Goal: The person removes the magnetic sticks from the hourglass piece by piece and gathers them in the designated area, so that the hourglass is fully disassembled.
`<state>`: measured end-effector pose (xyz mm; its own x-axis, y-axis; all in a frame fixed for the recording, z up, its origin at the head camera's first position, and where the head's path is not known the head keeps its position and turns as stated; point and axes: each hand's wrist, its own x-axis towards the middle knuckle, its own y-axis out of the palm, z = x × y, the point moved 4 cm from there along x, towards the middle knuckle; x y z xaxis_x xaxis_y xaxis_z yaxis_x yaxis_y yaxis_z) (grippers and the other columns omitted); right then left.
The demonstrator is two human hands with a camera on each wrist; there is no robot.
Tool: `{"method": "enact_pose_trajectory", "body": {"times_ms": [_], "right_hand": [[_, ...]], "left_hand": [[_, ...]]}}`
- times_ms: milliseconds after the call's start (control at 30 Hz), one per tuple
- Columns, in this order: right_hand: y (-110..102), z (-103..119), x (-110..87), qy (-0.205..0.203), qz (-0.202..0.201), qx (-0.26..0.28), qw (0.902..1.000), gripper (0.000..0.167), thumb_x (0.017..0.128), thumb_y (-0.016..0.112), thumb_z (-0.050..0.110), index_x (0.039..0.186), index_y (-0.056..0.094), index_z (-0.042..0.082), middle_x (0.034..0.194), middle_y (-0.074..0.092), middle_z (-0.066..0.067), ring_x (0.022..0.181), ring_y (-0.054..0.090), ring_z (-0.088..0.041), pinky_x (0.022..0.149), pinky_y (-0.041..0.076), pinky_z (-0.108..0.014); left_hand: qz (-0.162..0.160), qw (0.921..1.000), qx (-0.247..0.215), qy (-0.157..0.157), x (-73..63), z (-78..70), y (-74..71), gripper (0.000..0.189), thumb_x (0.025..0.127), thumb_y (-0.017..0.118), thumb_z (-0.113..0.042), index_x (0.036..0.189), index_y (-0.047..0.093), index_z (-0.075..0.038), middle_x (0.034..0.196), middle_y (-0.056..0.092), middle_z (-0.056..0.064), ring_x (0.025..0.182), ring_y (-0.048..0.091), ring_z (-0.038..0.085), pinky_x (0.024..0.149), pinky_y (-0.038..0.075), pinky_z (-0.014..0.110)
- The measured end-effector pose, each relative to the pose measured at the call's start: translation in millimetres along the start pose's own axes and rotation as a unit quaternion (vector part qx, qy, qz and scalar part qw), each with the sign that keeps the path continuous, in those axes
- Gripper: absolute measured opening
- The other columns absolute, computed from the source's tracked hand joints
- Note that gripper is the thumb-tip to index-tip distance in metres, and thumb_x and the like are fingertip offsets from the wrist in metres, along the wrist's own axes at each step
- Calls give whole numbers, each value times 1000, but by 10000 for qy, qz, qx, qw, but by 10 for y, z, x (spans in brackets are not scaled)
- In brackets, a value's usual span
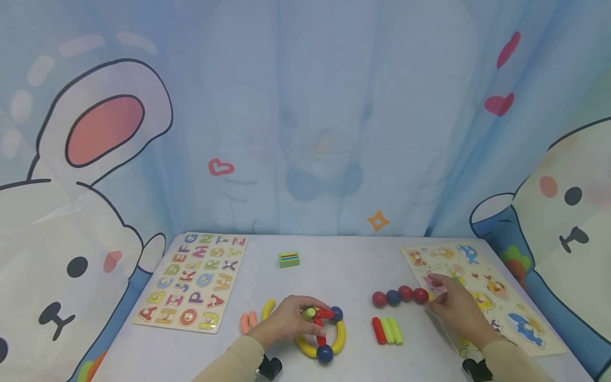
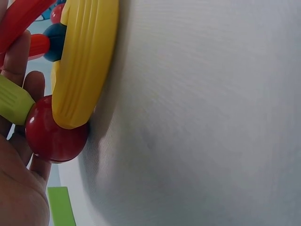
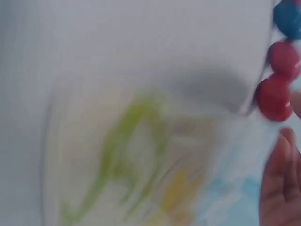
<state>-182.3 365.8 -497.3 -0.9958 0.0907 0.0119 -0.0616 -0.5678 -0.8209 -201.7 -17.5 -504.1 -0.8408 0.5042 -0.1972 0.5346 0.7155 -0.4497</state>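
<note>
A toy frame of magnetic rods and balls stands at the centre, with curved yellow rods (image 1: pixel 340 338), blue balls (image 1: pixel 325 354) and red rods (image 1: pixel 321 333). My left hand (image 1: pixel 291 321) grips its upper part, around the red and green rods. In the left wrist view, a red ball (image 2: pixel 56 132) sits under the end of a yellow rod (image 2: pixel 87 61), beside a green rod (image 2: pixel 13 101). My right hand (image 1: pixel 460 313) has its thumb and finger apart, fingertips right beside the end red ball (image 1: pixel 421 295) of a row of red and blue balls.
One red and two green rods (image 1: pixel 390 331) lie below the ball row. Pink rods (image 1: pixel 249 321) lie left of the frame. An alphabet board (image 1: pixel 143 314) is at left, an animal puzzle board (image 1: pixel 549 347) at right. A small green block (image 1: pixel 289 259) sits behind.
</note>
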Motion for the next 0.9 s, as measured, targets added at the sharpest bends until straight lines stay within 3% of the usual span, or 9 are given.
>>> {"method": "enact_pose_trajectory", "body": {"times_ms": [67, 133, 233, 333, 433, 600, 733, 900], "right_hand": [[13, 183, -70, -184, -220, 171, 9994, 62, 87, 75, 7, 141, 46, 3, 122, 58, -19, 89, 58, -24, 70, 56, -32], [100, 437, -148, -414, -180, 494, 9978, 53, 88, 74, 7, 136, 51, 6, 116, 63, -12, 89, 59, -22, 70, 55, -28], [347, 873, -243, -809, 439, 1046, 9902, 44, 88, 74, 4, 128, 58, 10, 109, 68, -4, 86, 61, -17, 71, 55, -23], [624, 1234, -289, -1160, 1137, 1458, 9759, 42, 87, 75, 4, 125, 59, 10, 108, 69, -2, 83, 62, -15, 71, 56, -24], [844, 1460, -275, -1402, 1434, 1582, 9668, 45, 86, 76, 3, 126, 56, 9, 110, 69, -2, 81, 63, -14, 69, 56, -24], [1048, 1616, -223, -1484, 1564, 1646, 9625, 47, 82, 77, -2, 122, 55, 10, 111, 69, -3, 78, 62, -14, 69, 56, -23], [1111, 1651, -192, -1606, 1556, 1455, 9638, 49, 81, 80, 1, 123, 57, 12, 108, 69, 1, 74, 61, -13, 65, 56, -24], [1151, 1657, -154, -1664, 1455, 1103, 9690, 48, 82, 81, 6, 125, 61, 13, 101, 66, 8, 71, 58, -11, 63, 54, -23]], "left_hand": [[-23, 10000, 15, -39, -7, -5, 1, 40, 72, 91, -28, 105, 73, -42, 118, 64, -16, 124, 51, 26, 103, 39, 60], [-42, 10000, 22, -87, -17, -10, -1, 40, 72, 91, -28, 105, 73, -42, 118, 64, -16, 124, 51, 26, 103, 39, 61], [-36, 9999, 7, -105, -28, -17, -1, 40, 73, 91, -28, 105, 74, -42, 119, 64, -15, 124, 51, 27, 103, 38, 61], [-14, 10000, -23, 5, -25, -24, 7, 43, 74, 90, -27, 112, 73, -38, 121, 64, -15, 126, 51, 28, 104, 38, 62], [-14, 9998, 1, 208, -20, -31, 17, 50, 75, 89, -27, 120, 70, -33, 124, 63, -15, 125, 53, 29, 103, 41, 59], [-88, 9993, -15, 372, -24, -24, 16, 58, 73, 91, -26, 125, 64, -33, 118, 65, -9, 108, 62, 23, 88, 53, 43], [-138, 9992, -103, 347, -35, -17, 5, 63, 71, 92, -23, 125, 60, -33, 105, 68, -7, 92, 61, 14, 78, 52, 34], [-117, 9992, -232, 288, -32, -15, 4, 60, 72, 92, -22, 120, 57, -29, 98, 68, -7, 81, 60, 14, 74, 49, 32]]}}
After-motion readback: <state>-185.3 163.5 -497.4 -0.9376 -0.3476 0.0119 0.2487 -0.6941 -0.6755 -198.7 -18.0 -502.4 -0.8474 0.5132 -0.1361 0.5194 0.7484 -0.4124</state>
